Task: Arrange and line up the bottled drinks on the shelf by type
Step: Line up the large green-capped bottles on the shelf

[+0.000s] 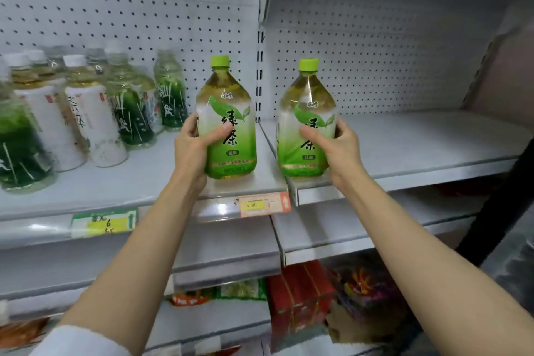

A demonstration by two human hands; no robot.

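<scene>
Two large green tea bottles with light green caps stand upright at the front of the grey shelf (144, 179). My left hand (193, 147) grips the left green tea bottle (226, 115) around its lower body, near the right end of the left shelf section. My right hand (338, 150) grips the right green tea bottle (307, 118), which sits at the left front corner of the right shelf section (419, 141). To the left stand several smaller bottles: white-label tea bottles (95, 124) and dark green-label bottles (133, 107).
A white pegboard back panel (144, 3) rises behind the shelf. Price tags (263, 205) sit on the shelf's front rail. Lower shelves hold red boxes (300, 292) and colourful packets. A dark post (497, 211) stands at the right.
</scene>
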